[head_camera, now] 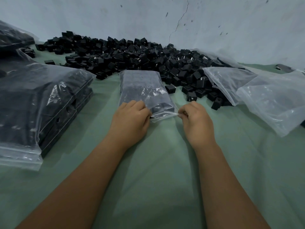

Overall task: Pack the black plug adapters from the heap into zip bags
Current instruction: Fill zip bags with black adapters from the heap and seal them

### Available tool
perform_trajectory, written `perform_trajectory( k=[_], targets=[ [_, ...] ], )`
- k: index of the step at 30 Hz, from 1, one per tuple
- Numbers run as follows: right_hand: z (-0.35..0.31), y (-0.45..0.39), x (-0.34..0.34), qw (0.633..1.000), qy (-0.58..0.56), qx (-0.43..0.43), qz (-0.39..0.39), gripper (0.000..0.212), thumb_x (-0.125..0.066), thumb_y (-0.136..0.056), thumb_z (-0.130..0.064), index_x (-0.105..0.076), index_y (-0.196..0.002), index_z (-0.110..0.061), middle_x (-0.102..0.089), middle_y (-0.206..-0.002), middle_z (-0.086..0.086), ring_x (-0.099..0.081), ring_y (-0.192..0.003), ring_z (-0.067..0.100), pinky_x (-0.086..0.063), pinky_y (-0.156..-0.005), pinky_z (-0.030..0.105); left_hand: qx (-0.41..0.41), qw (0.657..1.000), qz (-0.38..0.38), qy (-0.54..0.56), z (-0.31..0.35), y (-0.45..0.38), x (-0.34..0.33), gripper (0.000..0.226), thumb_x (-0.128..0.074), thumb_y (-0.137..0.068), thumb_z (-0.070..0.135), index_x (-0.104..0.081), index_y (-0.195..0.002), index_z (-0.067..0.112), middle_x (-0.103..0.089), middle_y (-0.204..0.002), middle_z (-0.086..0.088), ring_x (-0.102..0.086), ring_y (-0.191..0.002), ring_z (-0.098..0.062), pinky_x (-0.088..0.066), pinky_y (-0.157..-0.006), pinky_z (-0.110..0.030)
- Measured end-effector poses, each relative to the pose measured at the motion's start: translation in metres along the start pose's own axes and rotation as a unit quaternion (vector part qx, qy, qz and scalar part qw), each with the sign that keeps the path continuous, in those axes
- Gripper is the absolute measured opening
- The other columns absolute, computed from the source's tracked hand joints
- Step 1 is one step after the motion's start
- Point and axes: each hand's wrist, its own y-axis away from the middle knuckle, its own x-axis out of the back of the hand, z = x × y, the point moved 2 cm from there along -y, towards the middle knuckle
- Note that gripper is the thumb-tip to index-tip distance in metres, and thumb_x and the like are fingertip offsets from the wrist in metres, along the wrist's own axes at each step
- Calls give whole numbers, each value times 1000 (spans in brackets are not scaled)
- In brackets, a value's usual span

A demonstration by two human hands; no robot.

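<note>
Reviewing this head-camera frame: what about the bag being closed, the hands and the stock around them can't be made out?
- Adapter count in the filled clear zip bag: glare and cloudy plastic hide it.
- Whether its zip strip is sealed: left hand and right hand cover both ends.
- Fingertips of both hands: curled under.
- Stacked filled bags: cut off by left edge.
- Prong detail in the black plug adapter heap: too small, dim.

1. A green cloth (165,162) covers the whole flat top under the hands. It is smooth, with a few soft folds.
2. Far past the hands stands a pale blue-white wall (148,19).
3. A thin dark crack (179,20) runs down the wall, up past the right hand.
4. Small dark marks dot the wall near the crack.
5. The light is soft and dim.
</note>
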Motion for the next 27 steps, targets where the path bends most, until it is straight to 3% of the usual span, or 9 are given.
perform_trajectory(
  k=[9, 18, 20, 23, 27],
  targets=[
    [4, 1, -3, 999, -6, -36, -40, 15, -58, -89, -11, -63, -103, -15, -57, -88, -1, -52, -86, 18, -47, -72, 37, 11, 999, -39, 18, -1, -1, -3, 15, -65, -90, 18, -76, -100, 16, -66, -92, -5, -58, -91, -31, -40, -77, -38],
    [4, -2, -2, 996, -67, -57, 10, 7, -66, -82, -6, -63, -81, -12, -60, -79, 0, -55, -77, 20, -49, -70, 41, 125, 990, -35, 50, -39, 15, 19, 25, -68, -79, 2, -73, -98, 16, -57, -91, -7, -52, -94, -31, -42, -71, -35],
    [5, -2, -2, 997, -54, -56, 5, 6, -64, -84, -9, -62, -82, -15, -58, -80, -5, -53, -78, 16, -48, -68, 37, 177, 983, -35, 40, -49, 23, 24, 18, -70, -82, 15, -69, -99, 21, -55, -91, -2, -53, -90, -26, -39, -66, -32],
    [7, -3, -3, 997, -6, -81, -11, 5, -62, -88, -19, -59, -85, -20, -55, -82, -10, -51, -79, 14, -44, -64, 32, 229, 971, -47, 54, -57, 34, 34, 10, -69, -85, 33, -64, -94, 31, -56, -77, 8, -54, -71, -14, -40, -58, -29],
    [9, -2, -4, 993, 35, -108, -23, 6, -59, -91, -24, -57, -86, -20, -58, -85, -6, -51, -78, 17, -40, -62, 30, 195, 970, -45, 139, -47, 37, 40, 15, -70, -84, 13, -69, -93, 25, -62, -68, 4, -59, -66, -16, -51, -67, -35]
  ],
)
